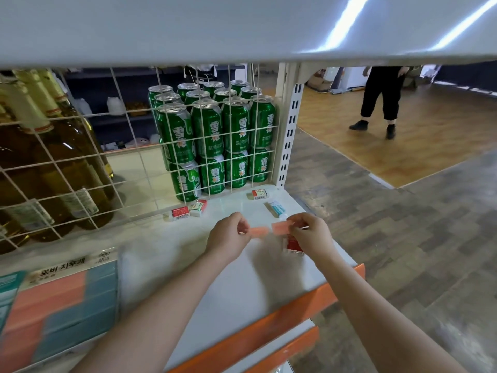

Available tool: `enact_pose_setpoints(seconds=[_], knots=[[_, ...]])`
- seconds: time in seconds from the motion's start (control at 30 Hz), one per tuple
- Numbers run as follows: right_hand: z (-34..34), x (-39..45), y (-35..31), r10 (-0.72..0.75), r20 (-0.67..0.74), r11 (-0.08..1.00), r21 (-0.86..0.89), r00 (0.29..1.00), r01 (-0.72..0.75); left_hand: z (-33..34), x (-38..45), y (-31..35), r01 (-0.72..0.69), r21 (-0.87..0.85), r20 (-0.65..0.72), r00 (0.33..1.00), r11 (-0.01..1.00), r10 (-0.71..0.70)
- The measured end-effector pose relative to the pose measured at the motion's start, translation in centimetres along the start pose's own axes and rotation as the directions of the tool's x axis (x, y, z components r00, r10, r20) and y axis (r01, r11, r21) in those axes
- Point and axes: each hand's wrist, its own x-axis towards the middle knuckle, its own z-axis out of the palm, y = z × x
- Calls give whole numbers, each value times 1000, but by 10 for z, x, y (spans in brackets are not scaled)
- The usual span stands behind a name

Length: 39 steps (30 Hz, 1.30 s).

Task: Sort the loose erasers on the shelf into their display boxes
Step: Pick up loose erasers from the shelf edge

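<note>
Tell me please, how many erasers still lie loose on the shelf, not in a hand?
4 clearly: two by the wire grid, one near the upright, one blue. A red item under the right hand may be another.

The shelf (242, 286) is looking like smooth white painted metal with a soft sheen, and its orange edge strip (271, 319) is showing glossy plastic. The wire grid (129, 157) is appearing as thin white-coated metal. The green cans (207, 127) are shining like glossy printed metal with bare silvery tops. The bottles (61, 157) are gleaming as clear amber glass with paper labels. The loose erasers (180, 213) are wearing printed paper sleeves, slightly shiny. The display box (61, 305) is looking like matt printed card. The floor (403, 238) is showing matt, worn wood-pattern planks.
</note>
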Motion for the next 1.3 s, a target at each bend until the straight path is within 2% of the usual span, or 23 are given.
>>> enact_pose_setpoints(seconds=[0.1, 0.23, 0.4, 0.5, 0.67, 0.9, 1.1, 1.3], knots=[[-1, -2, -1, -9, -12, 1000, 1, 1000, 9, -4, -3, 3, 13, -171, -28, 999, 985, -18], [1, -5, -4, -17, -1, 997, 82, 1000, 17, -13, -8, -1, 89, -364, -66, 990, 927, -121], [9, -9, -5, -40, 94, 996, 88, 995, 32, -28, -22, -7, 57, -485, -71, 992, 873, -105], [17, -14, -10, -75, 138, 995, 83, 988, 64, -38, -30, -15, 38, -483, -93, 991, 875, -95], [33, -25, -20, -118, 173, 993, 24, 978, 116, -59, -46, -31, 85, -440, -76, 988, 894, -132], [57, -50, -39, -130, 204, 991, 41, 970, 124, -90, -71, -50, 93, -388, -99, 985, 917, -141], [92, -80, -65, -122, 221, 990, 90, 968, 105, -128, -101, -70, 95, -396, -142, 976, 913, -163], [136, -113, -87, -161, 286, 987, 50, 945, 153, -163, -137, -100, 95, -355, -189, 967, 930, -171]])
